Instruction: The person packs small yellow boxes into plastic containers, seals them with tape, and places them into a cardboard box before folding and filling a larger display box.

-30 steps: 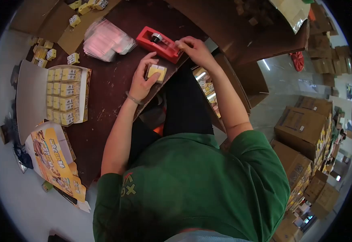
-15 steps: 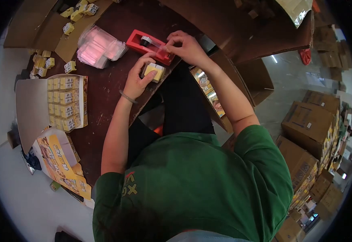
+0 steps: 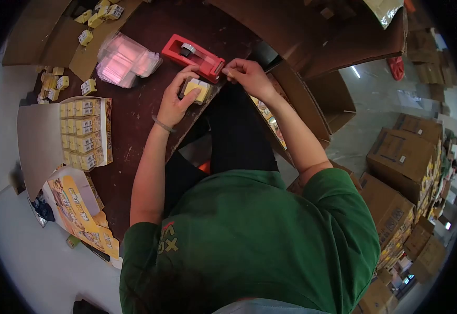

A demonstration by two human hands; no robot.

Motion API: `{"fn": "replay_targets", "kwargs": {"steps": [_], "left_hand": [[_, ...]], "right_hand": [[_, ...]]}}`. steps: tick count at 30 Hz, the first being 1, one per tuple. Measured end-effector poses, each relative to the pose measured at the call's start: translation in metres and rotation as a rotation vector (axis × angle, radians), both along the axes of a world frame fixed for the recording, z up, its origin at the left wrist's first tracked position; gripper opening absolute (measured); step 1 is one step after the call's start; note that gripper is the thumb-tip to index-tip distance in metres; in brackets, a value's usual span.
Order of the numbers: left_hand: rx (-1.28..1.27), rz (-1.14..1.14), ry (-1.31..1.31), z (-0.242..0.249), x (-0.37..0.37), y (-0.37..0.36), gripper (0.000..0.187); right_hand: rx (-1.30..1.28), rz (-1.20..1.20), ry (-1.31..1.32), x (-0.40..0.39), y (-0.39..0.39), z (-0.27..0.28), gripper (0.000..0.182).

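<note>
Gripping small yellow box [image 3: 196, 89], left hand [image 3: 174, 102], lying flat, long axis running toward red tape dispenser [image 3: 193, 54]

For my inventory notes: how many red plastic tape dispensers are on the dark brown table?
1. The red plastic tape dispenser sits at the far table edge, just beyond both hands; cardboard could hide others.

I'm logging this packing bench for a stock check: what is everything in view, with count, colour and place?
Red plastic tape dispenser: one, table's far edge.
Small yellow box in clear wrap: one, under left hand.
Stack of clear plastic sleeves: one, left of dispenser.
Open carton of small yellow boxes: one, table's left.
Loose yellow boxes: several, far left.
Brown cardboard cartons: many, floor at right.
Dark brown table: one.
Left hand: holds the wrapped box.
Right hand: fingers pinched by dispenser's end.
</note>
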State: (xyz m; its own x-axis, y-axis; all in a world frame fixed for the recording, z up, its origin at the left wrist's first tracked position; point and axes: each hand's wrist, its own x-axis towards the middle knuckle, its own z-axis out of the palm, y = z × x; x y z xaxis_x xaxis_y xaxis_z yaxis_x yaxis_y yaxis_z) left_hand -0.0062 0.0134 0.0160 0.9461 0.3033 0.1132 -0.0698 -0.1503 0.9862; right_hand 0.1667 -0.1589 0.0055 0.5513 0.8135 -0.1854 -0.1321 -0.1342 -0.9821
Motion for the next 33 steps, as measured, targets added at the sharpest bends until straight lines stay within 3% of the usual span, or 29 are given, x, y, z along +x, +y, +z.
{"fn": "replay_targets", "kwargs": {"steps": [4, 7, 11, 13, 20, 23, 26, 29, 33], "left_hand": [[-0.135, 0.062, -0.03, -0.004, -0.007, -0.009, 0.03], [-0.099, 0.268, 0.033, -0.003, -0.024, -0.021, 0.029], [-0.074, 0.42, 0.098, 0.001, -0.027, -0.023, 0.027], [-0.124, 0.457, 0.059, -0.005, -0.024, -0.029, 0.022], [-0.348, 0.577, 0.04, -0.014, -0.02, -0.044, 0.028], [-0.486, 0.541, -0.001, -0.011, -0.018, -0.045, 0.028], [-0.429, 0.365, 0.0, -0.006, -0.023, -0.031, 0.026], [-0.194, 0.123, 0.147, 0.007, -0.034, 0.0, 0.031], [0.09, 0.037, 0.289, 0.034, -0.037, 0.019, 0.043]], "right_hand": [[-0.008, -0.077, -0.224, -0.003, 0.001, -0.006, 0.015], [-0.273, -0.076, -0.42, -0.01, -0.008, -0.005, 0.013], [0.155, -0.018, 0.197, -0.059, -0.011, 0.005, 0.011], [0.239, -0.015, 0.267, -0.092, -0.002, 0.024, 0.008], [0.228, -0.226, -0.099, -0.124, 0.018, 0.03, 0.009], [0.217, -0.252, -0.114, -0.126, 0.015, 0.025, 0.008], [0.248, -0.287, -0.005, -0.12, 0.006, 0.02, 0.008], [0.242, -0.28, 0.037, -0.112, -0.002, 0.017, 0.009], [0.255, -0.258, 0.062, -0.108, -0.003, 0.021, 0.01]]}}
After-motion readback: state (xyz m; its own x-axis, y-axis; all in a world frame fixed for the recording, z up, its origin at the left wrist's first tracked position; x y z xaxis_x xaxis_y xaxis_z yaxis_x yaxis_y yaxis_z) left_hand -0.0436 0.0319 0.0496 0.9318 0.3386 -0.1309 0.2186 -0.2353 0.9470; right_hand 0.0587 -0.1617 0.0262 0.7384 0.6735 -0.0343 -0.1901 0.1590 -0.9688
